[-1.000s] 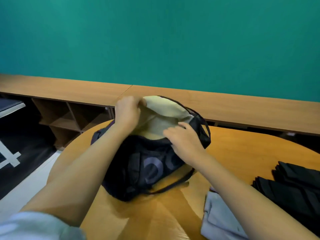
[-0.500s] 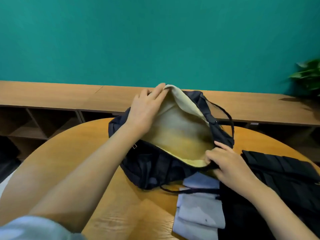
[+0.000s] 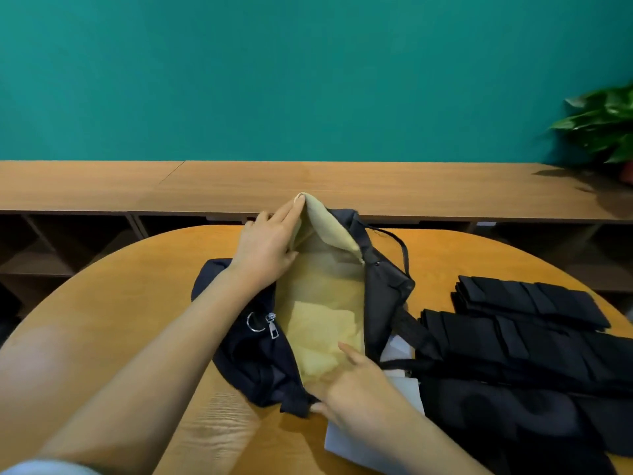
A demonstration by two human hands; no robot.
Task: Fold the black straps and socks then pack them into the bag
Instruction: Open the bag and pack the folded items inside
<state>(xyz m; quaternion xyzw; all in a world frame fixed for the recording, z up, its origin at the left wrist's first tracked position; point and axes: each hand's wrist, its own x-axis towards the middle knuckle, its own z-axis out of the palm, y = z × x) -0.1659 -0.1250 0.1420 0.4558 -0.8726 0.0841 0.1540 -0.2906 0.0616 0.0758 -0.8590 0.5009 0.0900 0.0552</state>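
Turned lengthwise, bag (image 3: 385, 299) gapes between gripping left hand (image 3: 265, 250) and right hand (image 3: 358, 389).

Bare left hand (image 3: 265, 248) and right hand (image 3: 356, 389); pale left sleeve (image 3: 44, 469).
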